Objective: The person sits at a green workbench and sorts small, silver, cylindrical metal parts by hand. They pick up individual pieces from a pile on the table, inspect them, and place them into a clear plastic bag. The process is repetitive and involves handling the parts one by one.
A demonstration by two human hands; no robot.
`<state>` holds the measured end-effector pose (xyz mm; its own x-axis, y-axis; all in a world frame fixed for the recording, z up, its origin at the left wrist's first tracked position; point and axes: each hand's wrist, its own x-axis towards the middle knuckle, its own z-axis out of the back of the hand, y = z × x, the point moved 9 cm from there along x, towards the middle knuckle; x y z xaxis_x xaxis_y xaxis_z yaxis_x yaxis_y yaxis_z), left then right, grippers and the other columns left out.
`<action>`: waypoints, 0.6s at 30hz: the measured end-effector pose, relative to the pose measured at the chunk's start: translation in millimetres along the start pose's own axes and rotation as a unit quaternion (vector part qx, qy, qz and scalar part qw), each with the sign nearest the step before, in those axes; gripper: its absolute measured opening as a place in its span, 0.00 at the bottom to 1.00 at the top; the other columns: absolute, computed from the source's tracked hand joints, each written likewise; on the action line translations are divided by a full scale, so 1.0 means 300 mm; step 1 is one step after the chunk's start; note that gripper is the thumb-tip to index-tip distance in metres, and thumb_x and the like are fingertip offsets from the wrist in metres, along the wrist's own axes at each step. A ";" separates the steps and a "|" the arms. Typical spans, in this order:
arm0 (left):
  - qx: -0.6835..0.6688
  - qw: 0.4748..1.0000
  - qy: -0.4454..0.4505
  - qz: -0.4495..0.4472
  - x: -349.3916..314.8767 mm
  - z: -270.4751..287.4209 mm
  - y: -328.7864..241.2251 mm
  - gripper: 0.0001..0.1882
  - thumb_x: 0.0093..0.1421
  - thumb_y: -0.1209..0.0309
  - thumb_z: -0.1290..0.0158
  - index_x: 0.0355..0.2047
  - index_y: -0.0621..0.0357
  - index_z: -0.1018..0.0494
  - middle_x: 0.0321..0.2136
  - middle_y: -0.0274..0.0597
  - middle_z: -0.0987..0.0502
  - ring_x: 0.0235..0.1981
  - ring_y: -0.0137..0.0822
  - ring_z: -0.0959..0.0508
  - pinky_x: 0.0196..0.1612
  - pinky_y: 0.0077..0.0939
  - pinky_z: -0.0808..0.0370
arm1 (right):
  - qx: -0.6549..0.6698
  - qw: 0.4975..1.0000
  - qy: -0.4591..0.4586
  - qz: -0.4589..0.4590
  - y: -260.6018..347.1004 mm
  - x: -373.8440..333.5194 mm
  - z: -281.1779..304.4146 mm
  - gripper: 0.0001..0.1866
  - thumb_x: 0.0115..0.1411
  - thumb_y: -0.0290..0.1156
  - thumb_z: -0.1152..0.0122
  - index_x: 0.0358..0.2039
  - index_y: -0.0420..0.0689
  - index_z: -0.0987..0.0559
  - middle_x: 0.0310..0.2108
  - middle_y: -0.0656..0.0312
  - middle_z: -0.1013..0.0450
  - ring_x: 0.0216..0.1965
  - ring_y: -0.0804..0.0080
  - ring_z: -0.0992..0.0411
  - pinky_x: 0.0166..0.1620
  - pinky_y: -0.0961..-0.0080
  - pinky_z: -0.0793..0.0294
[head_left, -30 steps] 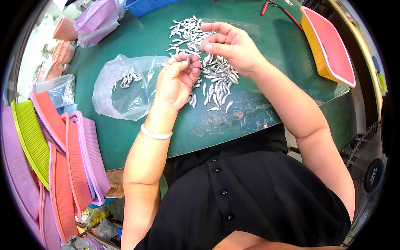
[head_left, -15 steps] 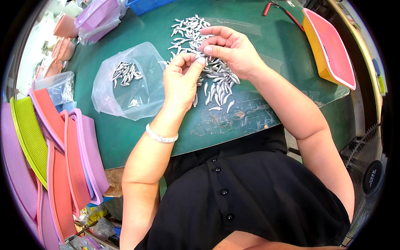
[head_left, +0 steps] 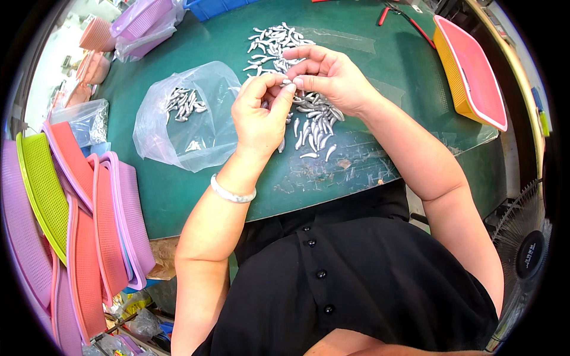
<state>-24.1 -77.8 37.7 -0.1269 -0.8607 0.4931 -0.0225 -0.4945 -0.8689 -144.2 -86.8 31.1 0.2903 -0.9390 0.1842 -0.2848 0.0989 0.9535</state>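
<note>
A loose heap of small silvery, curved fish-shaped pieces [head_left: 320, 129] spreads over the green table. Above the heap my left hand [head_left: 261, 111] pinches one small silver fish-shaped piece [head_left: 287, 82] between thumb and forefinger. My right hand [head_left: 333, 77] meets it there, thumb and forefinger closed at the same piece, its other fingers curled loosely. Left of my hands lies a clear plastic bag [head_left: 155, 130], spread flat. A cluster of similar silver pieces [head_left: 186, 104] shows within its outline, and a few whiter ones [head_left: 193, 145] lie nearer me.
Stacked purple, pink and green plastic baskets [head_left: 89, 237] crowd the left side. A pink-and-yellow basket [head_left: 475, 77] stands at the right, near red-handled pliers [head_left: 409, 21]. A blue bin [head_left: 217, 7] is at the far edge; a fan [head_left: 528, 252] stands lower right.
My hands have drawn closer together, with the right fingertips coming down to the piece in my left hand. The whole view has shifted slightly.
</note>
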 end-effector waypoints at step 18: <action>-0.306 0.919 0.028 0.249 -0.022 -0.033 0.104 0.05 0.56 0.75 0.50 0.34 0.61 0.29 0.24 0.33 0.28 0.19 0.19 0.34 0.20 0.11 0.39 | -0.051 0.998 -0.006 0.029 0.039 -0.006 0.002 0.22 0.52 0.18 0.47 0.49 0.37 0.35 0.33 0.60 0.27 0.34 0.79 0.30 0.39 0.83 0.30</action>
<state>-33.6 -86.4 7.0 -0.3232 -0.9454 0.0408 -0.4991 0.1337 -0.8562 -148.7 -84.3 41.9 0.2642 -0.9346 0.2381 -0.2056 0.1866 0.9607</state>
